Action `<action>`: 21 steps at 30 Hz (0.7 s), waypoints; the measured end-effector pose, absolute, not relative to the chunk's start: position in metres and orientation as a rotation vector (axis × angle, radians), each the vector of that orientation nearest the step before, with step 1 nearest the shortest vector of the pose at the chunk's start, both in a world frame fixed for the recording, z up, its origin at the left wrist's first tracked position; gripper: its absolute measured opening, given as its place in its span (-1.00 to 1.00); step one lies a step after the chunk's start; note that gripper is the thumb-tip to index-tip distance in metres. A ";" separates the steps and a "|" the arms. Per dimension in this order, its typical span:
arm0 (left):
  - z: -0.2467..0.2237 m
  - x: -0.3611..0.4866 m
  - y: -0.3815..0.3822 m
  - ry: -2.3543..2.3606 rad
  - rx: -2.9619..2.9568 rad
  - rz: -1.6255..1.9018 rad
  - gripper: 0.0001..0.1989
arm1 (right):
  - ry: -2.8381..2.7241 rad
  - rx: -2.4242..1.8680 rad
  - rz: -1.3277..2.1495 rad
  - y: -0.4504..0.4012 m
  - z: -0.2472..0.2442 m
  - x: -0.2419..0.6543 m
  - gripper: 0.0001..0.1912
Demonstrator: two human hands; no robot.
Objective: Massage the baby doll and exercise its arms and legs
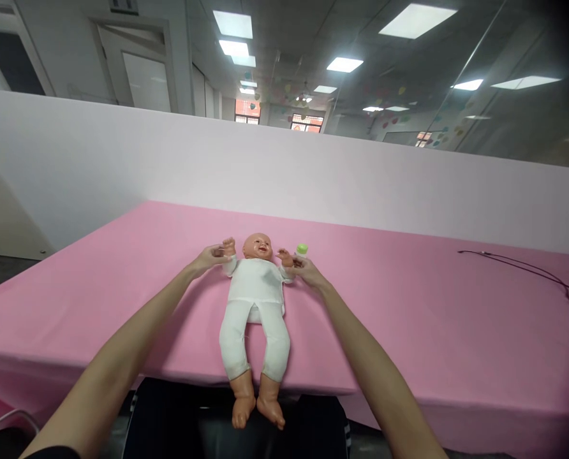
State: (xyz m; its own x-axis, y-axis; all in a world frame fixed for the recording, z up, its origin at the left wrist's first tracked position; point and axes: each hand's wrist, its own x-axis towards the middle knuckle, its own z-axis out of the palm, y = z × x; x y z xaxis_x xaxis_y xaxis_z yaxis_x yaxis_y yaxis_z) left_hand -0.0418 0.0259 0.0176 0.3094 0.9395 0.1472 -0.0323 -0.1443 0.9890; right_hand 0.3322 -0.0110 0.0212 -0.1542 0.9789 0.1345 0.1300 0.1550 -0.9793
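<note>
- Your one pink-covered tabletop (399, 331) spans the view, with a white partition (284, 172) along its far edge.
- One baby doll (254, 306) in a white long-sleeved suit lies on its back near the tabletop's near edge, head toward the partition, its bare feet sticking out past the edge toward you.
- You have two arms reaching forward, one on each side of the doll.
- Your left grip (208, 259) is partly open, with curled fingers at the doll's raised hand and sleeve; it touches or just overlaps them, but you cannot tell whether it is clenched.
- Your right grip (308, 273) is also partly open, its fingertips (291, 262) at the doll's other hand; you cannot tell whether it has hold.
- One small green-capped bottle (302, 250) stands upright just beyond your right grip, beside the doll's head.
- One black cable (528, 271) lies well off to the right.
</note>
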 end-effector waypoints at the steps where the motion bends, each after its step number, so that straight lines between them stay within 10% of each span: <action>1: 0.020 -0.051 0.018 0.802 1.525 1.003 -0.56 | -1.607 -1.093 1.177 -0.020 0.026 0.338 -0.56; 9: 0.011 -0.069 -0.022 0.722 1.849 0.788 -0.77 | -1.950 -1.038 1.317 -0.059 0.026 0.348 -0.69; 21: -0.025 -0.060 0.001 0.763 1.746 1.028 -0.50 | -1.264 -1.147 1.122 0.027 0.011 0.307 -0.52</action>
State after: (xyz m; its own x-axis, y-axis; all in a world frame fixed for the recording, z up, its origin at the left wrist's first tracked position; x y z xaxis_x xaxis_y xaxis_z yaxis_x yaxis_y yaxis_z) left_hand -0.0600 0.0014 -0.0253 0.4542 0.8370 0.3053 0.0497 -0.3660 0.9293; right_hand 0.3075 0.0273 0.0106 0.0041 0.9947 0.1025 0.0155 0.1024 -0.9946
